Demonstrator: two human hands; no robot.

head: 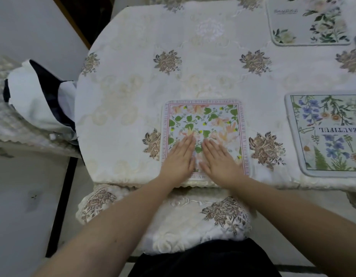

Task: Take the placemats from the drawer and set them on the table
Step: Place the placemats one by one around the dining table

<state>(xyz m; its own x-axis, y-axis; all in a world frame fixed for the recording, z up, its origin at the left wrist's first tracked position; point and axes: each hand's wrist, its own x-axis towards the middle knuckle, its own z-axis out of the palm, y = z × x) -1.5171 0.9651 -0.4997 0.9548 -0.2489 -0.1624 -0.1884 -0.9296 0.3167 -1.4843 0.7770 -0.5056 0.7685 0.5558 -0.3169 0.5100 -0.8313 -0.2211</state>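
nearest the camera a chair seat point(193, 216) with a flowered cream cover sits tucked under the table's edge, both forearms reaching over it. the left hand point(180, 156) and right hand point(220, 158) lie flat, side by side, fingers straight and together, gripping nothing, pressing on the near half of a square placemat point(207, 120) with green leaves, peach blooms and a lettered border. it lies flat at the near edge of the cream tablecloth point(153, 76), its fingertip side bare. to the right, well apart, lies a blue-flower placemat point(324, 132), cut by the frame. farther back at the right is a pale floral placemat point(304, 23). off to the left, bunched white and dark cloth point(39, 100) rests on another surface.
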